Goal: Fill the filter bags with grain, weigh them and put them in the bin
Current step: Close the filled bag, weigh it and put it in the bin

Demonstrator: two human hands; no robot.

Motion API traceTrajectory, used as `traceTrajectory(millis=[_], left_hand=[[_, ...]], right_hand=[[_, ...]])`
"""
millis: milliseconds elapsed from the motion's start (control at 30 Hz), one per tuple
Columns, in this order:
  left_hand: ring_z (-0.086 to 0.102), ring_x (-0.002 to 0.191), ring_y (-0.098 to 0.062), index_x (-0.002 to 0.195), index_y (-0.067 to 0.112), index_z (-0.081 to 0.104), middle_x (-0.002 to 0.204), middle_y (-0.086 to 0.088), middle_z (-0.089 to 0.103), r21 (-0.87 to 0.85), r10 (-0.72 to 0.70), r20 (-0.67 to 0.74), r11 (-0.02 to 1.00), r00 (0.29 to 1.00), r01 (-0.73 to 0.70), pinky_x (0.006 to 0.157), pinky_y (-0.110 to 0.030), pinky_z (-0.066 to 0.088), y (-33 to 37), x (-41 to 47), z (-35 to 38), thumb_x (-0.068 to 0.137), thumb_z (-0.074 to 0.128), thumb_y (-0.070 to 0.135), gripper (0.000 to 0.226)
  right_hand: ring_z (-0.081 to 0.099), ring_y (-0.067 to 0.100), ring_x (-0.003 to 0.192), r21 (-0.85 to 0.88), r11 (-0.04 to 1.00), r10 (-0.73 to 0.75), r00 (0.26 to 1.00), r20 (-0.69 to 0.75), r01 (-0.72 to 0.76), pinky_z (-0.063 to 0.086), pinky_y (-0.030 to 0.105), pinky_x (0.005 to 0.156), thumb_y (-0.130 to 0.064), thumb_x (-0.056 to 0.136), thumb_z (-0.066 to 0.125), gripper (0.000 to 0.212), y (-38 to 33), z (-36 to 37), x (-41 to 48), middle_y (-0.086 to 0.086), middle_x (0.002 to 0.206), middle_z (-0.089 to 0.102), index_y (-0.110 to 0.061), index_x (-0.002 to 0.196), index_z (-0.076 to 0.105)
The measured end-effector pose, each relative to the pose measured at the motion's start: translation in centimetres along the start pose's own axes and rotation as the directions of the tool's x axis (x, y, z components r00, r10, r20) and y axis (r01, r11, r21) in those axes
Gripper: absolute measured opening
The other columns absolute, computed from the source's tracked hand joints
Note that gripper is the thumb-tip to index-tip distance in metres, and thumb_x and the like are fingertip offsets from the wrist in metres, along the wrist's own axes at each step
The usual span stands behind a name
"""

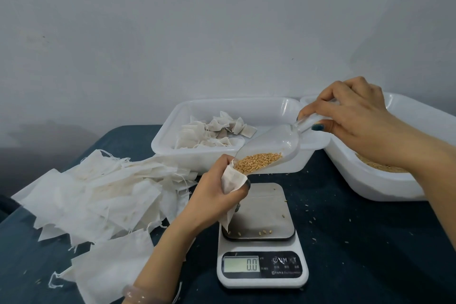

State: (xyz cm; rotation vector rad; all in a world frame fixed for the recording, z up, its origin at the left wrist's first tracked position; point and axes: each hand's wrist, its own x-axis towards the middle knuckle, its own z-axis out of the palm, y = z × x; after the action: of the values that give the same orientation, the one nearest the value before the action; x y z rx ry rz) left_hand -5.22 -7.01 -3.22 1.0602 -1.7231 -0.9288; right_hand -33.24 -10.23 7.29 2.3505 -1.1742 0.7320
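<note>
My left hand (212, 195) grips a white filter bag (230, 181) by its open mouth, just above the scale (262, 237). My right hand (352, 116) holds the handle of a clear plastic scoop (274, 145), tilted down so its lip sits in the bag's mouth. Golden grain (257, 161) lies in the scoop's lower end. The scale's display reads 0.0 and a few stray grains lie on its steel plate. Behind it, a white bin (167, 131) holds several filled bags (214, 134). A second white bin (370, 185) at the right holds loose grain (377, 165).
A heap of empty filter bags (98, 195) with strings covers the left of the dark blue table (357, 242). Loose grains are scattered on the cloth around the scale. A grey wall stands close behind the bins.
</note>
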Motion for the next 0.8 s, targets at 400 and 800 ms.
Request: traceTrajectory(millis=[400,800], left_hand=[[0.058,0.059,-0.014,0.1,0.025,0.053,0.075,-0.008,0.061,-0.119,0.003,-0.009,0.993,1.0,-0.004,0.057,-0.027,0.052,0.4,-0.1,-0.2,0.074,0.063,0.037,0.03],[0.057,0.072,-0.01,0.086,0.026,0.053,0.085,0.002,0.066,-0.142,0.001,-0.078,0.99,0.997,-0.013,0.066,-0.021,0.049,-0.4,0.3,-1.4,0.102,0.05,0.029,0.017]], right_hand=[[0.026,0.007,0.098,0.22,0.941,0.216,0.956,0.196,-0.258,0.023,0.034,0.089,-0.054,0.088,0.032,0.033,0.0,1.5,-2.1,-0.019,0.099,0.043,-0.052,0.113,0.053],[0.05,0.021,0.107,0.249,0.758,0.597,0.795,0.105,-0.602,0.04,0.046,0.091,-0.026,0.1,0.045,0.032,-0.8,5.0,-4.4,0.001,0.114,0.055,-0.026,0.128,0.06]])
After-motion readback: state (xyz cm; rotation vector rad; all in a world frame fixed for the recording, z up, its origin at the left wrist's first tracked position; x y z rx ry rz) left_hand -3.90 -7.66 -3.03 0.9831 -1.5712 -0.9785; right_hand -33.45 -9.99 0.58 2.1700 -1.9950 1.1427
